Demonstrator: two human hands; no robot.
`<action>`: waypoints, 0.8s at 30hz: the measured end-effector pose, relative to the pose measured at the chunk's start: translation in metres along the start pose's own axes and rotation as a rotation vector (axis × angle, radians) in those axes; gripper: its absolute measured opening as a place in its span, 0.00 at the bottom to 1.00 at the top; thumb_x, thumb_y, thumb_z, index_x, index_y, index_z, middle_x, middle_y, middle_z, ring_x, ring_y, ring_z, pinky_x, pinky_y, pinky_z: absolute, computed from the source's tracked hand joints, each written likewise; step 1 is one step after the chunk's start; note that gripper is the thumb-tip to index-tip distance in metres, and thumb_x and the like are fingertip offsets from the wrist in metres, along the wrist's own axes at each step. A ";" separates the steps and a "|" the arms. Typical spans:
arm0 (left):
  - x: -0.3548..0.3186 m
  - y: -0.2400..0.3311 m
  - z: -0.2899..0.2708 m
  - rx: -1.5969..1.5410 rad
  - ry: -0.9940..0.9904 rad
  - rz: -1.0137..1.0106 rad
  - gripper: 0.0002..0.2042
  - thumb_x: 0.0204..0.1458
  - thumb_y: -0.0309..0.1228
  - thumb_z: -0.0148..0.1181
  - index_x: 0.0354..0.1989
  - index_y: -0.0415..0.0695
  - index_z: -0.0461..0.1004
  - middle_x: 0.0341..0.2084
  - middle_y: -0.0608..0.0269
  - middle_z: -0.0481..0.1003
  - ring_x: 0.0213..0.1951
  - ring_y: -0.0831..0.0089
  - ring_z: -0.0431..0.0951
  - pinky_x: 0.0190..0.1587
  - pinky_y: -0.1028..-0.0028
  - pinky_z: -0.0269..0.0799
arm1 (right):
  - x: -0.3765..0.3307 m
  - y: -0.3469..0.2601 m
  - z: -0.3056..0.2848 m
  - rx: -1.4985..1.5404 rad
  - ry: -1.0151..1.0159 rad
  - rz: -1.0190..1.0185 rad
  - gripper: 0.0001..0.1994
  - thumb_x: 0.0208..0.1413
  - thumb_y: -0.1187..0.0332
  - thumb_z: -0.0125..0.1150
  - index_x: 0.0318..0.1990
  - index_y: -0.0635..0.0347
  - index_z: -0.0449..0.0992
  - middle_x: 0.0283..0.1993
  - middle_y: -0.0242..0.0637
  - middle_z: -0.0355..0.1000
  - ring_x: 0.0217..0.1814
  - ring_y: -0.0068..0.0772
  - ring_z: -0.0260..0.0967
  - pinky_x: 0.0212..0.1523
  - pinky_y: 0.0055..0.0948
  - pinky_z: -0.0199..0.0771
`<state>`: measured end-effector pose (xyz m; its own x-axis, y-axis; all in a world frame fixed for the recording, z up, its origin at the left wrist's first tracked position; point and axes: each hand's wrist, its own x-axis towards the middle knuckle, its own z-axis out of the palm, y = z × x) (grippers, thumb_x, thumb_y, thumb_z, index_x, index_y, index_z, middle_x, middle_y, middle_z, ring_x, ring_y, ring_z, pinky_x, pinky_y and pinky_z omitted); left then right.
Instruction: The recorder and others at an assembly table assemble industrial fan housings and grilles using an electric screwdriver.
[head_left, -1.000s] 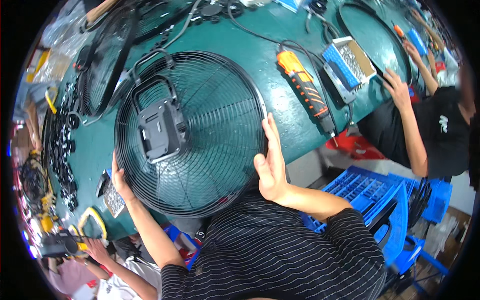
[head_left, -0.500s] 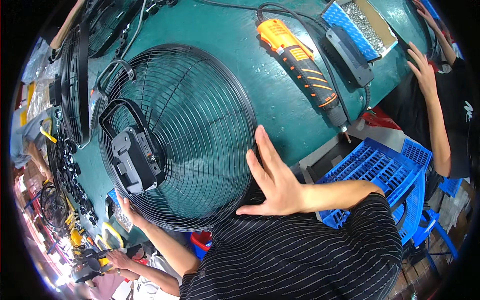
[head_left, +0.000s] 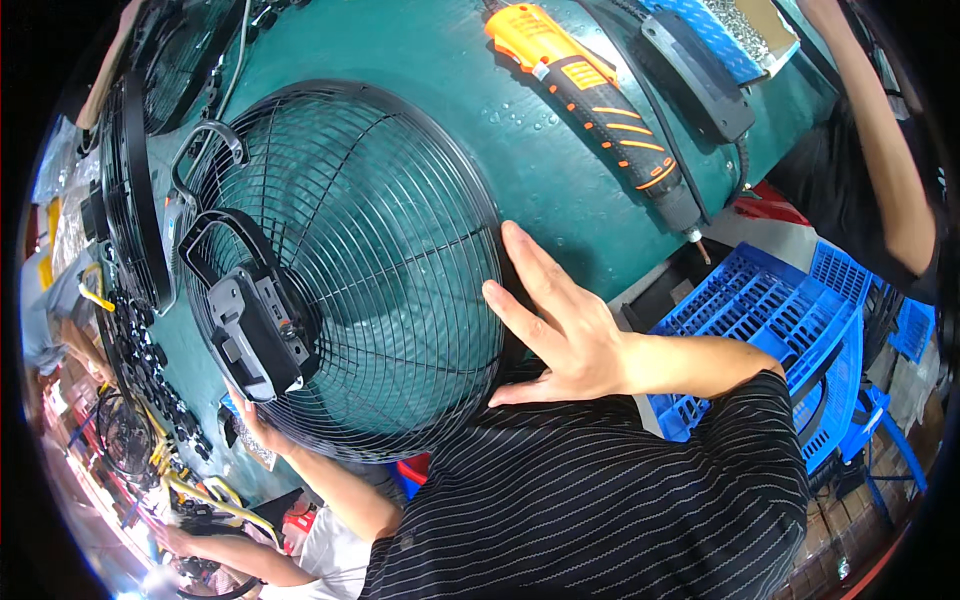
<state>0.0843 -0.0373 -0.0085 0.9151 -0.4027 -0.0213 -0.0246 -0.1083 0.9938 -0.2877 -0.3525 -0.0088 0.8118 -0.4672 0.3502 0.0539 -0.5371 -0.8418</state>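
Observation:
A round black wire fan guard (head_left: 420,262) stands on the green table in front of me. At its centre is a black housing (head_left: 258,335) with a bracket. My right hand (head_left: 572,335) lies against the guard's right rim with its fingers spread apart. At the lower left edge, my left hand (head_left: 258,425) touches the guard with its fingers stretched out; part of them is hidden by the wires. An orange and black electric screwdriver (head_left: 600,115) lies to the right of the guard, its bit pointing toward the table edge.
Beyond the screwdriver lie a black power adapter (head_left: 695,75) and a box of small screws (head_left: 745,25). A blue plastic crate (head_left: 745,310) stands right of the table. More black fan guards (head_left: 130,190) stand at the left. Co-workers' arms (head_left: 875,130) reach in from the sides.
The guard sits slightly further left in the picture, with both my hands still at its rim. At right, a co-worker's arm has moved up; at lower left, another's hand has shifted.

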 end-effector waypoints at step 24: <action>-0.002 0.000 0.010 -0.133 -0.091 0.018 0.33 0.59 0.36 0.48 0.71 0.34 0.50 0.68 0.49 0.56 0.69 0.59 0.56 0.71 0.61 0.45 | -0.003 0.002 -0.002 -0.003 0.034 -0.011 0.60 0.21 0.61 0.84 0.68 0.67 0.56 0.73 0.65 0.46 0.74 0.69 0.47 0.67 0.53 0.61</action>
<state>0.0787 -0.0454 -0.0090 0.8744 -0.4851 -0.0071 0.0182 0.0182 0.9997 -0.2914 -0.3537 -0.0103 0.7909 -0.4852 0.3730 0.0605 -0.5445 -0.8366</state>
